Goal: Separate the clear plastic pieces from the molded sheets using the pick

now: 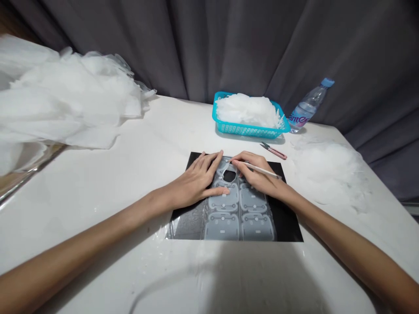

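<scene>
A translucent grey sheet with several rounded rectangular shapes lies on a black mat on the white table. Near its top is an opening through which the black mat shows. My left hand lies flat with fingers spread on the left part of the sheet, its thumb beside the opening. In my right hand is a thin pale pen-like tool, pinched between thumb and fingers, its tip at the sheet's upper part just above the opening.
Behind the mat stand a blue basket of white pieces and a tilted-looking water bottle. Pink-handled snips lie before the basket. Translucent scraps are at the right, a big pile of white sheets at the left. A grey curtain hangs behind.
</scene>
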Available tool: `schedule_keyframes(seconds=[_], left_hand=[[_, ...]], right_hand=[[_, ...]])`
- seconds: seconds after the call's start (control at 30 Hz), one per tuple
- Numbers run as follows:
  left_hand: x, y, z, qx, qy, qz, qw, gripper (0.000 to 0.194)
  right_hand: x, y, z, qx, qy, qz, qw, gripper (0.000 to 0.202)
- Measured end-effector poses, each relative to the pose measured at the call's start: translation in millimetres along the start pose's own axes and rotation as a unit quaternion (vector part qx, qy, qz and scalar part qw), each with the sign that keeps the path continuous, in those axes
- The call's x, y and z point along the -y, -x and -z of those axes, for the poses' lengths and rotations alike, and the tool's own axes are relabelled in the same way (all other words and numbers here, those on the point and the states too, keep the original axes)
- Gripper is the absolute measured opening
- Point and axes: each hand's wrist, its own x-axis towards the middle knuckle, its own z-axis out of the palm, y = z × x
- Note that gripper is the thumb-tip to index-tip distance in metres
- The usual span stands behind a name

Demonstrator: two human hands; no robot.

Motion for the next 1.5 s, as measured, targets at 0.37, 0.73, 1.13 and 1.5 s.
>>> schedule_keyframes(seconds=[0.37,0.73,1.13,1.5], left_hand=[[-11.7,9.9,29.3,-0.079,0.036,0.168,0.982,0.091],[-19.8,-16.7,10.8,-0.056,0.444,0.214,0.868,0.046],[-21.4,-17.1,6.9,-0.029,0.649,0.142,0.747,0.046],[-23.4,-15.5,9.4,-0.033,0.608,0.096,0.787,0.035]], right_hand=[[18.2,7.2,21.6,0.108,-0.019,0.05,0.993,0.014],[17.5,13.1,26.8,0.153,-0.085,0.069,0.982,0.017],[-3.3,9.2,51.4,0.011,0.011,0.029,0.999,0.037],[-2.2,7.1,42.5,0.171,-0.108,-0.066,0.977,0.028]])
